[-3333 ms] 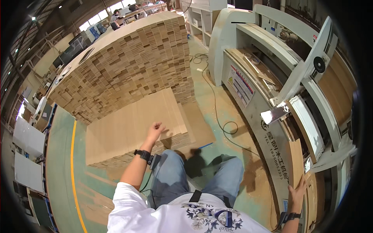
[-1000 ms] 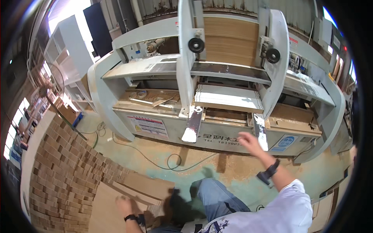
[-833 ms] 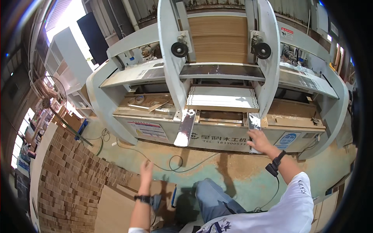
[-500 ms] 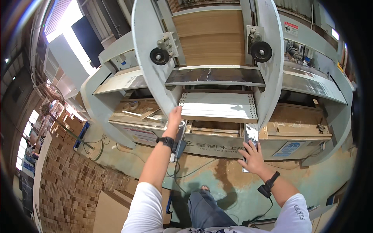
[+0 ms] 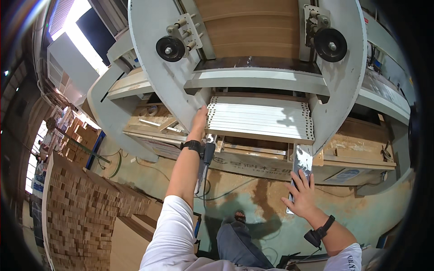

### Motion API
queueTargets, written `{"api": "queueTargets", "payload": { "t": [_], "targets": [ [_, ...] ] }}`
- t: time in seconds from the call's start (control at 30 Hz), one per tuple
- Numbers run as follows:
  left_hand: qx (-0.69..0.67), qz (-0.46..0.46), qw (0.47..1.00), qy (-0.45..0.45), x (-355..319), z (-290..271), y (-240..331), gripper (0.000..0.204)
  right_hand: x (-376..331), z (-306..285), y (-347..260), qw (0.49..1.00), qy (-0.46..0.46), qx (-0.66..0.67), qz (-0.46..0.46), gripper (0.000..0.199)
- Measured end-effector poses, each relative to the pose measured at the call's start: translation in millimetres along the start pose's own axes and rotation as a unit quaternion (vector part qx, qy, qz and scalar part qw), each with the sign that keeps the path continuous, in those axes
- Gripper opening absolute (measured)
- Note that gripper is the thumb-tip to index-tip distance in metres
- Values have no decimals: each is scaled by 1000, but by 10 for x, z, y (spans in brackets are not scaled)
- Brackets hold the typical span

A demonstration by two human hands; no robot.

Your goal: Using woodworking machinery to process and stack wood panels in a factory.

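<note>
A row of white strips with holes along both ends lies side by side in the machine's middle opening. My left hand is at the row's left end, its fingers stretched along the edge; some of them are hard to make out. On the right, a narrow metal support bar, white and worn, juts toward me. My right hand rests over its near end, fingers spread and holding nothing. Below my left wrist, a dark-handled tool with a cable stands beside another metal bar, partly hidden by my forearm.
The pale machine has two upright side plates carrying black handwheels. A crossbar spans above the strips. Stacked wooden blocks stand at lower left. A cable runs over the green floor. Wood scraps lie on the left ledge.
My view has moved closer to the machine, so the strips and handwheels look larger. My left hand stays at the strips' left end, and my right hand remains on the bar.
</note>
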State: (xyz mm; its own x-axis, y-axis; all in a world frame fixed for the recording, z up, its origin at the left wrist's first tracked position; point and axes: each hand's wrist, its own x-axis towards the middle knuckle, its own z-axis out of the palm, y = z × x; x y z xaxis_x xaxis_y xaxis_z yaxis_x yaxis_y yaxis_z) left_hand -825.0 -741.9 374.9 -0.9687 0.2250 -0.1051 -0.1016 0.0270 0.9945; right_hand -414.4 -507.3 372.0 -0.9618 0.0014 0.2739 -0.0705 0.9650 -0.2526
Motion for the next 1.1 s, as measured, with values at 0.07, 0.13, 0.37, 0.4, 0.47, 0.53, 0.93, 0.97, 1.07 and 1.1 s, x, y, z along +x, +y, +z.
{"api": "queueTargets", "payload": {
  "t": [0.07,0.13,0.37,0.4,0.47,0.53,0.93,0.97,1.07,1.1],
  "targets": [
    [-58,-5,998,-1,-112,161,35,54,-24,-9,20,1000,1,-8,8,42],
    [-75,-13,997,-19,-168,113,7,55,-27,-39,22,1000,-3,-6,6,41],
    [224,164,960,-28,-353,61,38,58,6,-40,10,1000,-3,-6,-5,43],
    [466,371,803,5,-387,145,84,67,11,-37,12,1000,-1,-7,-5,42],
    [495,368,775,-134,-464,510,256,77,1,-48,14,1000,-4,-14,0,42],
    [519,357,730,-264,-515,868,355,87,-8,-58,26,1000,-8,-17,1,42],
    [618,288,684,-259,-1119,1144,168,98,-79,-56,-1,1000,-2,-18,0,46],
    [602,285,697,-266,-1197,1119,140,99,-101,-54,-2,1000,5,-21,-7,46],
    [588,285,715,-248,-1435,1055,86,95,-100,-18,14,1000,16,-20,-6,51],
    [585,281,720,-245,-1529,1016,74,95,-86,-15,6,999,31,-15,-7,50]
  ]
}}
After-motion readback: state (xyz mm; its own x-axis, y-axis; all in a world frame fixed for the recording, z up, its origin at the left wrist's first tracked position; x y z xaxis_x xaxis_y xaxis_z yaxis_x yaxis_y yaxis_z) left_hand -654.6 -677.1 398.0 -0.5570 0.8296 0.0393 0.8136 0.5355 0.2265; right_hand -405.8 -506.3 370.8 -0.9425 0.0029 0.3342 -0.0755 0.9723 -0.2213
